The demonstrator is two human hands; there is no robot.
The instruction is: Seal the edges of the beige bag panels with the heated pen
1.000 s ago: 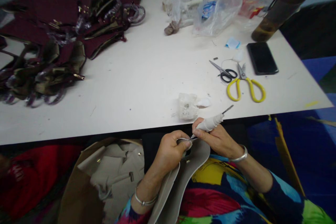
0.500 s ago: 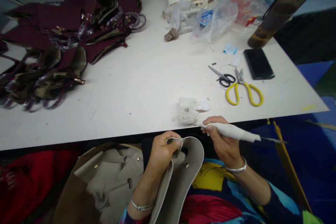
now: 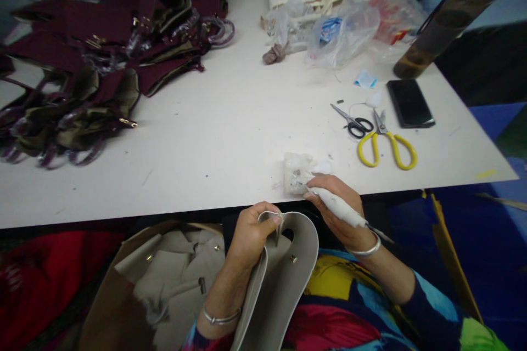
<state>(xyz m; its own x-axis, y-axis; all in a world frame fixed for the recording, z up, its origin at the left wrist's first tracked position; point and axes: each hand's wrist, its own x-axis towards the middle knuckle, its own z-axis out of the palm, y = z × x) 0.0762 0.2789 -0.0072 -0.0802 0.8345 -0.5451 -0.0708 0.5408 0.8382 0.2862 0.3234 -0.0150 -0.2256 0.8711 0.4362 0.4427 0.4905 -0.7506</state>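
Observation:
My left hand [image 3: 251, 233] is closed on the top edge of a beige leather bag piece [image 3: 284, 279] that stands in my lap below the table edge. My right hand [image 3: 335, 205] grips a white-wrapped hand tool [image 3: 337, 208], its tip touching a small clear plastic bag of small parts [image 3: 295, 171] near the table's front edge. A metal stud [image 3: 293, 258] shows on the beige piece.
On the white table [image 3: 230, 120] lie yellow-handled scissors [image 3: 387, 145], small black scissors [image 3: 354, 123], a black phone [image 3: 409, 103], plastic bags [image 3: 341, 27] and a heap of maroon bag pieces [image 3: 90, 71]. A cardboard box of beige pieces [image 3: 168, 279] stands at my left.
My right hand took the tool off the beige piece, swung it out to the right, then brought its tip to the small plastic bag on the table. My left hand kept its hold.

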